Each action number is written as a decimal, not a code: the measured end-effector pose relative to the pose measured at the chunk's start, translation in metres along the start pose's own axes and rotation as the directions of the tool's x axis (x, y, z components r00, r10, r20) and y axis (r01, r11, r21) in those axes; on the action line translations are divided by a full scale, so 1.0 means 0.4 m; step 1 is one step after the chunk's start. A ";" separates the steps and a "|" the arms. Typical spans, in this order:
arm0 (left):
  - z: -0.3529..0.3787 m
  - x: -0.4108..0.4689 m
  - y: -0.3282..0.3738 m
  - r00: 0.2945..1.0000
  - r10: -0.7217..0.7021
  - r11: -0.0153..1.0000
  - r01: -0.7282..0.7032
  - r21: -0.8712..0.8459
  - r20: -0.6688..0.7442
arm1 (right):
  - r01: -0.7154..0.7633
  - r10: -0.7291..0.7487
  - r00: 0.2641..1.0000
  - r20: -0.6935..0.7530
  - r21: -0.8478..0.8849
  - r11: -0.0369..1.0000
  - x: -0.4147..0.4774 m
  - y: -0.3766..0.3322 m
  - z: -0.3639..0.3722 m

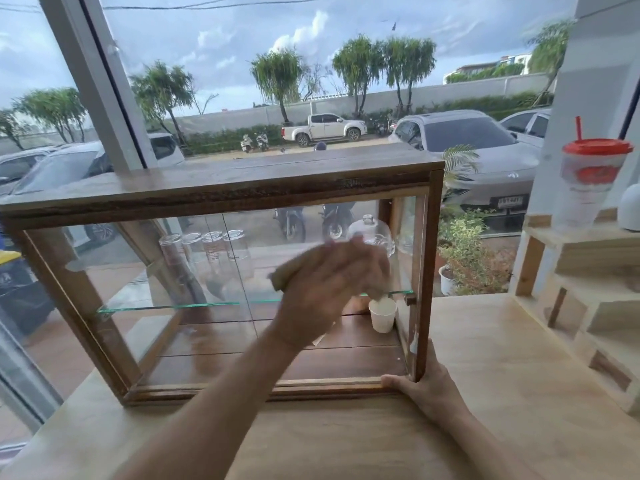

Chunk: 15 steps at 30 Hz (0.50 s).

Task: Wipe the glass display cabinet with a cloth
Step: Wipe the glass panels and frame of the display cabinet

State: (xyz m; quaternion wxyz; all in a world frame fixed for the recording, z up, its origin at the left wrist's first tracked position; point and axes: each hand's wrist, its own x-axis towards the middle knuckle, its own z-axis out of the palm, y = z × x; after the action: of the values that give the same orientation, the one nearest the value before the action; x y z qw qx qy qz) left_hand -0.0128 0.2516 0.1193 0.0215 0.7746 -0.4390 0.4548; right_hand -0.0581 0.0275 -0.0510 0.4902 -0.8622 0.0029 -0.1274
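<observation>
A wooden-framed glass display cabinet (221, 192) stands on a pale wooden counter (491, 358). My left hand (332, 282) presses a brownish cloth (281, 276) flat against the front glass pane, right of centre; the hand is blurred by motion. My right hand (422, 389) grips the cabinet's lower right front corner. Inside, several upturned glasses (207, 251) and a glass dome (370, 232) sit on a glass shelf. Below the shelf, a white paper cup (382, 315) stands on the cabinet floor.
A stepped wooden rack (588, 265) stands at the right and carries a plastic cup with a red lid and straw (588, 181). Directly behind the cabinet is a large window (114, 109) with parked cars outside. The counter's left edge meets the window.
</observation>
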 end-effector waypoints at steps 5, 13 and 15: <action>-0.007 -0.112 -0.011 0.983 -0.142 0.984 0.153 0.090 -0.117 | 0.017 -0.017 0.999 -0.029 -0.011 1.000 0.004 0.012 0.007; -0.051 0.048 -0.066 0.996 -0.060 0.985 0.071 0.158 -0.073 | 0.010 -0.011 0.999 -0.035 -0.023 1.000 0.004 0.012 0.007; -0.055 -0.061 -0.076 0.971 -0.169 0.964 0.198 0.176 -0.171 | 0.008 -0.008 0.999 -0.034 -0.009 1.000 0.003 0.014 0.008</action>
State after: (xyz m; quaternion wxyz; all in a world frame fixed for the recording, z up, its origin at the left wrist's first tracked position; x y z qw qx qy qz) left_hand -0.0115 0.2961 0.1256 0.0228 0.7730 -0.3163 0.5495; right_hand -0.0554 0.0274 -0.0569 0.4857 -0.8621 0.0085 -0.1442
